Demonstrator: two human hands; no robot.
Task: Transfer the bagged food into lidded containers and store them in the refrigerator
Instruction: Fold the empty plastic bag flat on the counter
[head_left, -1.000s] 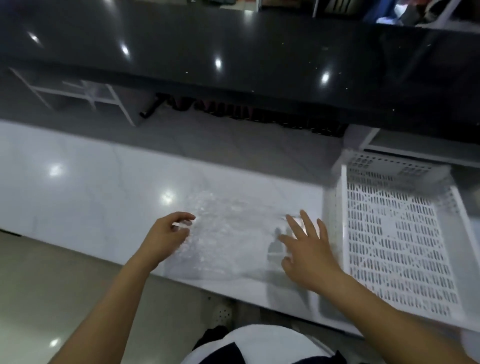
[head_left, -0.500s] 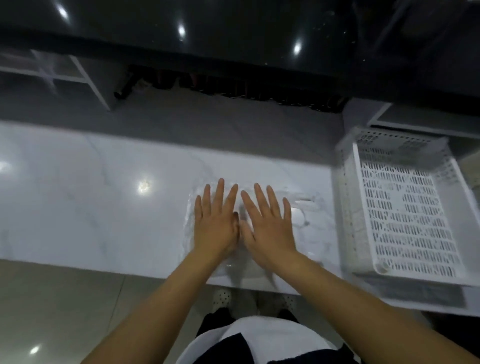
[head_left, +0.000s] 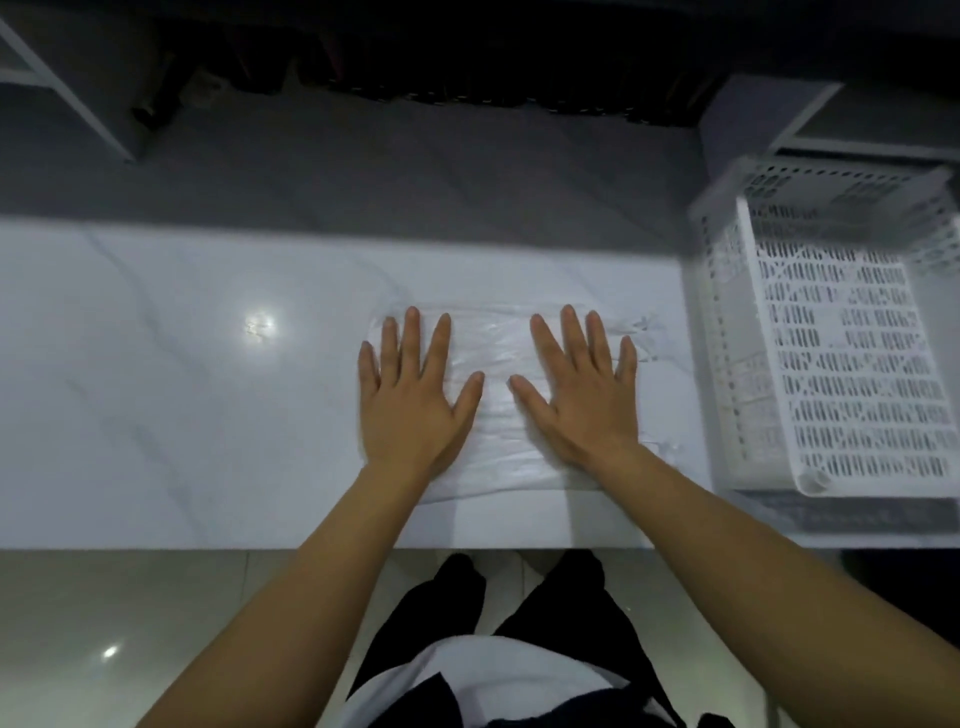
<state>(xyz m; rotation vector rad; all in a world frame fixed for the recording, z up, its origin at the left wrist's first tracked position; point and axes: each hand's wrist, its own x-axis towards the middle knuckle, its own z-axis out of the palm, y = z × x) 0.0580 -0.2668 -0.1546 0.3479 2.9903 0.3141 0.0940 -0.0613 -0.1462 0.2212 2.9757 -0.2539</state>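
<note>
In the head view, a clear plastic bag (head_left: 501, 400) lies flat and empty on the white marble table (head_left: 182, 374), near its front edge and a little right of the middle. Its film is wrinkled, and its right end reaches close to the white perforated basket (head_left: 852, 364) that stands at the table's right end, apart from the bag.

The left hand (head_left: 410, 400) rests palm down on the left part of the bag, fingers (head_left: 413, 332) spread and straight, the little finger's side at or just past the bag's left border. The right hand (head_left: 579, 395) lies palm down on the right part, fingers likewise stretched out flat. Neither grip is closed on anything; both hands are spread wide and press on the film from above. The two thumbs point toward each other with a strip of bare bag between them; they do not touch.

The basket is empty as far as its slotted floor shows. No food or lidded container is visible on the table. Below the table's front edge the pale tiled floor (head_left: 104, 623) and the person's dark trousers (head_left: 561, 613) show, with both bare forearms reaching up over the edge.
</note>
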